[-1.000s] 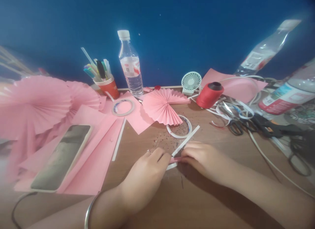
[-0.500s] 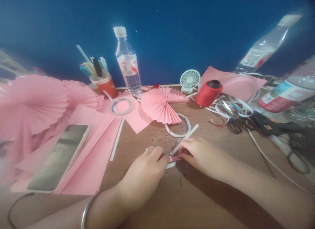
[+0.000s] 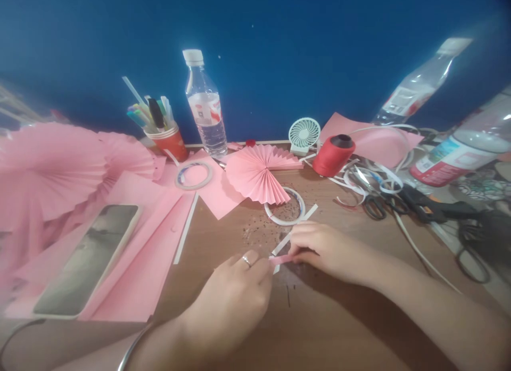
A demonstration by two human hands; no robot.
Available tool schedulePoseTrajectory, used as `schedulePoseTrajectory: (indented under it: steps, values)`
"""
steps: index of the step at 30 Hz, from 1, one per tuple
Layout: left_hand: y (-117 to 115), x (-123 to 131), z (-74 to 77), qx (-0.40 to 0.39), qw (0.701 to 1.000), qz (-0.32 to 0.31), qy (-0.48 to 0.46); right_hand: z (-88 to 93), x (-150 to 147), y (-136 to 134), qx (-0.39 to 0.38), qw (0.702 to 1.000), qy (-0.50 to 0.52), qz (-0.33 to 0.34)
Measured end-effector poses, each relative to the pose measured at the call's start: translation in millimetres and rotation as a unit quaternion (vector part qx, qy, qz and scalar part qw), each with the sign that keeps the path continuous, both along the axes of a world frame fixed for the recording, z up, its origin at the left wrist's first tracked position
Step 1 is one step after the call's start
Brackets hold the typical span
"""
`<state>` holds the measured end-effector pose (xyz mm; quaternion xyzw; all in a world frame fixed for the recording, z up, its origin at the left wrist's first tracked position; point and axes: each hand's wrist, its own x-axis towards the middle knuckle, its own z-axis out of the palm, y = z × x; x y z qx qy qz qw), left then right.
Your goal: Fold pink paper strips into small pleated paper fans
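Note:
My left hand (image 3: 233,296) and my right hand (image 3: 323,248) meet at the middle of the wooden table. Both pinch a small folded strip of pink paper (image 3: 280,259) between their fingertips. A ring shows on a finger of my left hand and a metal bangle on that wrist. A white paper strip (image 3: 297,227) lies slantwise just under and behind the pink piece. Right behind it sits a roll of white tape (image 3: 284,207), and behind that a folded pink paper fan (image 3: 255,174).
A phone (image 3: 85,259) lies on pink paper sheets (image 3: 151,254) at left, beside large pink fans (image 3: 51,168). At the back stand a red cup of pens (image 3: 167,139), a water bottle (image 3: 203,107), a small fan (image 3: 304,132) and red thread spool (image 3: 332,154). Scissors (image 3: 375,203), tape scraps and bottles clutter the right.
My left hand has drawn back a little toward me, still pinching the pink strip. My right hand has shifted slightly left along it. The view has tilted a little.

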<state>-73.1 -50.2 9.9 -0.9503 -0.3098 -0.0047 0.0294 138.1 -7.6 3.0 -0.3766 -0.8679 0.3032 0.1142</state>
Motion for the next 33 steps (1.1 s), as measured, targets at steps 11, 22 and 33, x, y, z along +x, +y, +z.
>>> schedulePoseTrajectory:
  steps: [11, 22, 33]
  values:
    - [-16, 3, -2.2, 0.075, 0.992, 0.031, 0.093, -9.0, -1, -6, 0.094, 0.995, 0.016, 0.037]
    - [-12, 4, 0.2, -0.003, 0.994, 0.010, 0.106, -4.0, 2, -3, -0.084, 0.981, 0.056, -0.168]
    - [-13, 6, -5.1, 0.021, 0.996, 0.009, 0.083, 5.1, -5, -3, -0.043, 0.984, -0.037, -0.167]
